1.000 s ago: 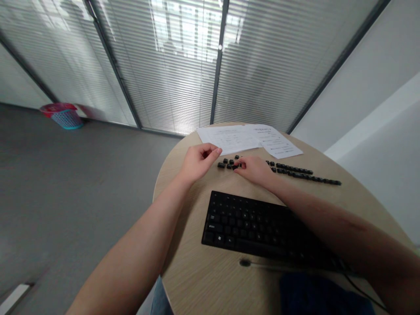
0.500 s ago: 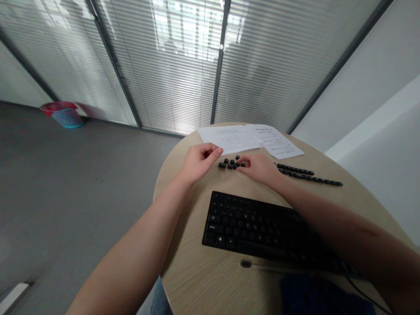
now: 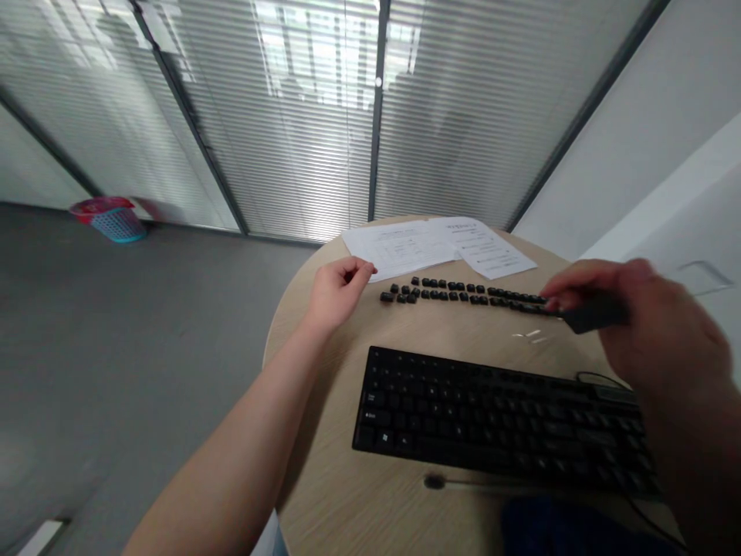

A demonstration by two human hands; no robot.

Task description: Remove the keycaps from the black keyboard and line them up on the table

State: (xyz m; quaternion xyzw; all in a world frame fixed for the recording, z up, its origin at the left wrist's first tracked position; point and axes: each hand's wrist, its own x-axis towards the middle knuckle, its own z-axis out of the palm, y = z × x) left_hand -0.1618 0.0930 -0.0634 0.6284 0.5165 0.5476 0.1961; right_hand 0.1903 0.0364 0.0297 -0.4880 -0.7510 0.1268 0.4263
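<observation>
My left hand [image 3: 339, 292] hovers over the table's left side, fingers curled and thumb against the index finger. Whatever may be inside it is hidden. Just right of it, small black keycaps [image 3: 440, 295] lie in two long rows, with a looser cluster at the left end. My right hand [image 3: 657, 324], blurred by motion, is raised near the right end of the rows. Its fingers are closed on a dark grey, block-like object [image 3: 596, 310] whose kind I cannot make out. A black keyboard [image 3: 463, 409] lies in front of me, its right end partly behind my right forearm.
Printed papers [image 3: 399, 245] lie at the table's far edge. Small pale slivers [image 3: 529, 335] are above the keyboard. A thin brush-like tool [image 3: 434, 482] and dark blue cloth [image 3: 544, 525] are at the near side. A red-and-blue basket [image 3: 119, 222] stands on the floor.
My right hand has swung from the keycap cluster far to the right and up, uncovering the rows. The dark block shows in it now. My left hand stays closed, slightly further left.
</observation>
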